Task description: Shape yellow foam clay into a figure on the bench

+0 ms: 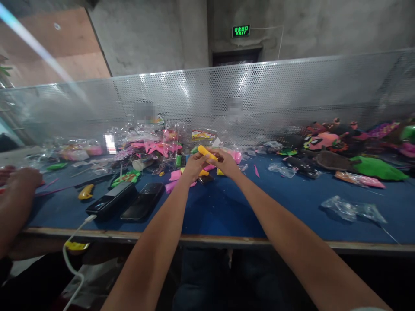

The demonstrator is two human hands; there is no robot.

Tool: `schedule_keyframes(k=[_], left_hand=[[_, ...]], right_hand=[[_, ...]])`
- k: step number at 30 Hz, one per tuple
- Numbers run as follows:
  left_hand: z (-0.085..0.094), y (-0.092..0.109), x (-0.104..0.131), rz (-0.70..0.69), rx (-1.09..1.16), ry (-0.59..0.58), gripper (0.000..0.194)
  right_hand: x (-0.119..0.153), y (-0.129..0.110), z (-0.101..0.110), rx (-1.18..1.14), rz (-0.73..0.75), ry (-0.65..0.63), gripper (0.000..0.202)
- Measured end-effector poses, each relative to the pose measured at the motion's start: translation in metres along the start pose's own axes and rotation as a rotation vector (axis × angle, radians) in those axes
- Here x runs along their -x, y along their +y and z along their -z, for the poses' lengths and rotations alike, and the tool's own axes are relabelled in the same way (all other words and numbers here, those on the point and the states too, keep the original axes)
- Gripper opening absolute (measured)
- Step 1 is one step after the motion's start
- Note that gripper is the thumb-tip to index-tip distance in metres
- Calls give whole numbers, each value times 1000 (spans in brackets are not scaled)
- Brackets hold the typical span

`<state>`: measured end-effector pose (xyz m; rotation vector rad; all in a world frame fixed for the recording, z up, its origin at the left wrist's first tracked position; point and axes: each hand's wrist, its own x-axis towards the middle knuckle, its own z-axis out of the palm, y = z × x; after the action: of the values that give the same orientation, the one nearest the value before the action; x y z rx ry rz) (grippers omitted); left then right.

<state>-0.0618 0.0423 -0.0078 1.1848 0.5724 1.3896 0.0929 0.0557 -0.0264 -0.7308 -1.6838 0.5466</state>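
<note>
Above the blue tabletop (pixel 223 211), a short yellow clay roll (pixel 206 152) lies between my two hands. My left hand (pixel 193 166) has its fingers closed on the roll's left side. From the right, my right hand (pixel 227 161) pinches the same roll, and the fingertips of both hands nearly meet. Just below my left hand sit pink and magenta soft pieces (pixel 175 175). A small dark piece (pixel 206 179) lies under the hands, partly covered. My fingers hide part of the roll.
A power bank (pixel 112 199) with a white cable and a phone (pixel 143 202) lie left. Clear plastic wrappers (pixel 126 134) and pink pieces pile up behind. Right are colourful soft figures (pixel 324 142) and a crumpled bag (pixel 353 209). Another person's hand (pixel 24 179) is far left.
</note>
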Motion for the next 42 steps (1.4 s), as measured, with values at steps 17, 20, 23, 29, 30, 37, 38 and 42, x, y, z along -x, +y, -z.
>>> schedule_keyframes(k=[17, 20, 23, 29, 30, 37, 38, 42], left_hand=[[1, 3, -7, -164, 333, 356, 27], [-3, 1, -5, -126, 272, 286, 29], [-6, 0, -1, -86, 179, 184, 35], [-9, 2, 8, -19, 93, -53, 46], [-9, 2, 8, -23, 81, -63, 46], [-11, 0, 7, -112, 35, -60, 36], [-12, 0, 7, -117, 31, -64, 35], [-11, 1, 4, -98, 5, -32, 30]], right_hand=[[1, -8, -12, -602, -571, 365, 35], [3, -13, -20, -820, -594, 242, 29], [2, -15, -18, -791, -552, 336, 22], [-1, -14, -3, -839, -567, 365, 22], [-1, -15, -3, -850, -580, 362, 21], [-1, -22, -11, -900, -689, 356, 18], [-1, -22, -13, -896, -699, 350, 19], [-1, -19, -14, -839, -696, 368, 21]])
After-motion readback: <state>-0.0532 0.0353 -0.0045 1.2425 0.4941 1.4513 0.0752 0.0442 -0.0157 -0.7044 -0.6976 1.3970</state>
